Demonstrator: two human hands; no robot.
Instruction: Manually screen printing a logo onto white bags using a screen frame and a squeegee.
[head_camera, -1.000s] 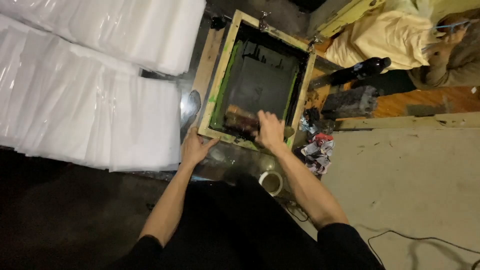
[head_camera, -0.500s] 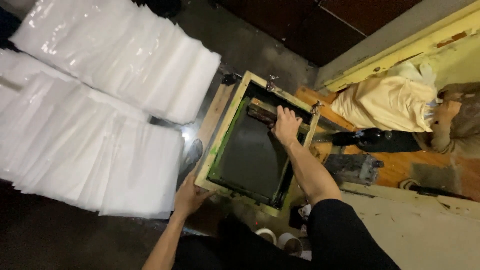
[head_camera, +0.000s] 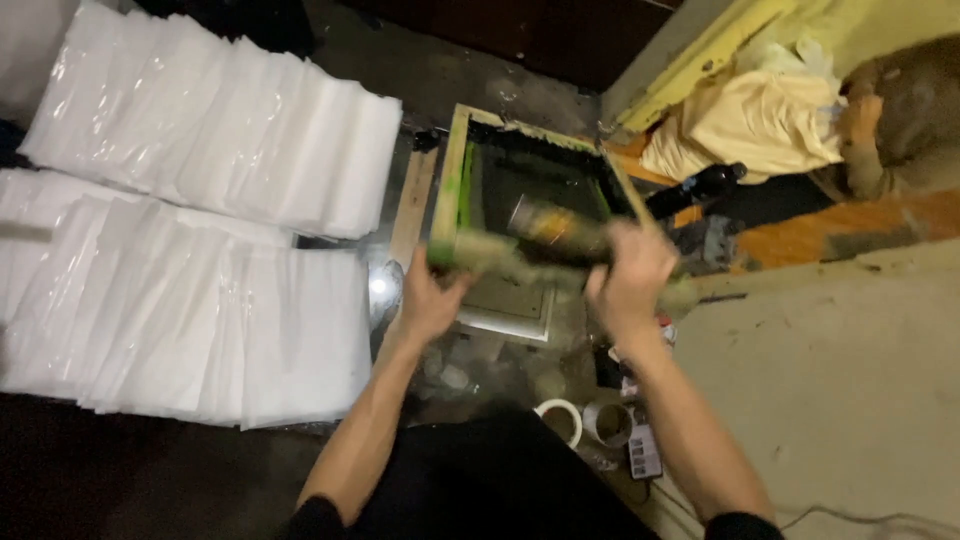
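Hands meet at the near edge of a wooden-framed printing screen (head_camera: 520, 210) in the head view, the only view there is. The left hand (head_camera: 430, 300) grips the frame's near rail at its left corner, fingers curled under and closed on the wood. The right hand (head_camera: 628, 285) sits at the near right corner; its fingers are blurred, so I cannot tell whether they are closed on the frame or on the squeegee (head_camera: 555, 235), a long ink-smeared bar that lies across the frame just above both hands. The near rail appears tilted up off the work surface, with a pale printed sheet (head_camera: 505, 305) showing beneath it; the far rail lies toward the top edge of the surface. Green ink streaks the frame's left inner edge.

Stacks of clear plastic bags (head_camera: 200, 230) fan out in overlapping rows along the left side of the surface, well apart from the hands. Two rolls of tape (head_camera: 580, 420) stand near the bottom edge, just beside the right forearm. A dark bottle (head_camera: 695, 188) lies beyond the frame's right rail, and a cream cloth (head_camera: 750, 125) is bundled at the upper right.

Judging by the grip, lifting calls for both corners to rise evenly, so the mesh peels cleanly off the sheet without smearing, with the squeegee kept steady so no ink drips.
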